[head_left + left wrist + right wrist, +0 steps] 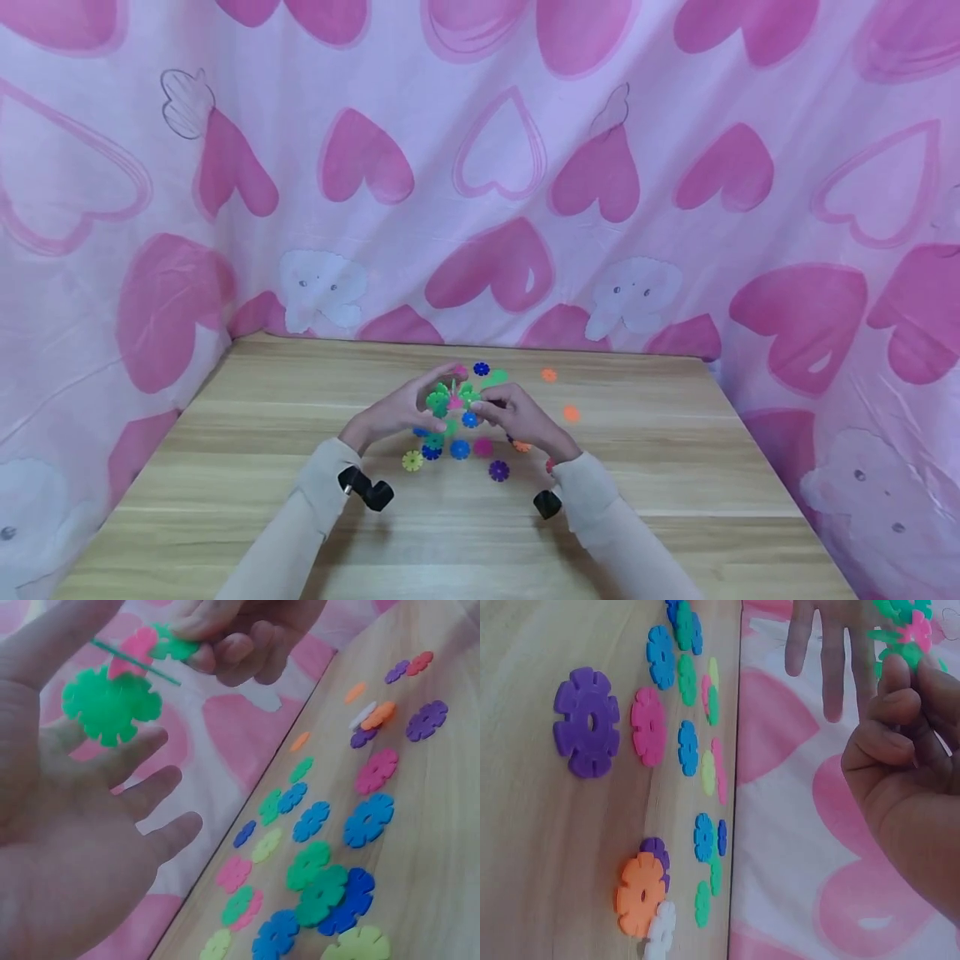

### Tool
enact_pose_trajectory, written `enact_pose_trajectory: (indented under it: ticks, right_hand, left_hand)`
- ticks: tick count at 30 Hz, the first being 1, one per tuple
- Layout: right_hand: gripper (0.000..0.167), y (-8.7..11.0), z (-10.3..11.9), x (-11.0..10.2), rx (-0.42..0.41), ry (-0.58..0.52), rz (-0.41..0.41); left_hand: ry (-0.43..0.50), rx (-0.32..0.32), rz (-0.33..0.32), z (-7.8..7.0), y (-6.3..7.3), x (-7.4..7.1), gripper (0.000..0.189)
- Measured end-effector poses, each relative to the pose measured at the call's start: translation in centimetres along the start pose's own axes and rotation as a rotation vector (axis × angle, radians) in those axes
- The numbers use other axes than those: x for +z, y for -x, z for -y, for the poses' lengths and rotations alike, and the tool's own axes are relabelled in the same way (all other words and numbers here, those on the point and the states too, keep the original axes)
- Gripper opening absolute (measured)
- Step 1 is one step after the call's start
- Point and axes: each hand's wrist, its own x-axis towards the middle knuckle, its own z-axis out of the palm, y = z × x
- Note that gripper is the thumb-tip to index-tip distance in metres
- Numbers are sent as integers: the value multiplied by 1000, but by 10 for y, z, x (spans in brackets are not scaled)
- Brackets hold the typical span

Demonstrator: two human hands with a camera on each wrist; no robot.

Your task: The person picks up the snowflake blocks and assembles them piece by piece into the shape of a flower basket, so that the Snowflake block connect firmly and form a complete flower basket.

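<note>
My right hand (525,417) pinches one green snowflake disc (171,646) of a small joined cluster between thumb and fingers. Slotted together with that disc are a pink disc (135,651) and other green discs (111,701), one seen edge-on. Around the cluster's other side, my left hand (397,412) is held with its fingers spread and mostly straight in the left wrist view. The near green disc lies before its thumb and forefinger; whether they touch it I cannot tell. Both hands are raised over the scattered discs.
Loose discs lie on the wooden table (645,500), among them a purple disc (498,471), a yellow disc (412,461), a blue disc (460,449) and an orange disc (572,413). A pink heart-patterned curtain (487,167) hangs along the table's back and sides.
</note>
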Motion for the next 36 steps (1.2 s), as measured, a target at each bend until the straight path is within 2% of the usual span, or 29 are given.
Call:
enact_pose_trajectory:
  ticks: [3, 6, 13, 16, 18, 21, 24, 26, 29, 31, 33, 36]
  right_hand:
    - [34, -2, 4, 1, 35, 4, 6]
    - [36, -4, 6, 2, 82, 16, -22]
    - [37, -7, 4, 3, 130, 53, -119]
    - [29, -9, 5, -1, 154, 77, -143]
    - [24, -9, 4, -7, 203, 69, -175]
    - [23, -11, -5, -18, 290, 63, -268]
    - [23, -15, -22, -28, 382, 128, -334]
    - [26, -17, -37, -31, 452, 207, -323]
    - [39, -19, -56, -31, 601, 212, -245]
    - [44, -19, -65, -29, 670, 210, -206]
    - [43, -20, -71, -27, 714, 178, -190]
    - [30, -21, -73, -27, 716, 189, -187]
  left_hand:
    - [-43, -16, -20, 1, 0, 2, 83]
    - [-51, -24, -58, 0, 0, 5, 76]
    - [-98, -10, -184, -2, -3, 11, 72]
    - [-92, -12, -228, -2, -3, 12, 71]
    - [-77, -27, -251, -2, -3, 11, 72]
    - [-76, -54, -285, -2, -3, 10, 73]
    - [-83, -67, -308, -3, -1, 9, 72]
    - [-79, -66, -310, -3, -1, 9, 71]
    - [-78, -58, -296, -2, 0, 10, 70]
    - [-79, -59, -290, -1, 0, 12, 70]
    - [-85, -53, -287, -1, -1, 13, 70]
    - [-94, -50, -295, -2, -1, 14, 71]
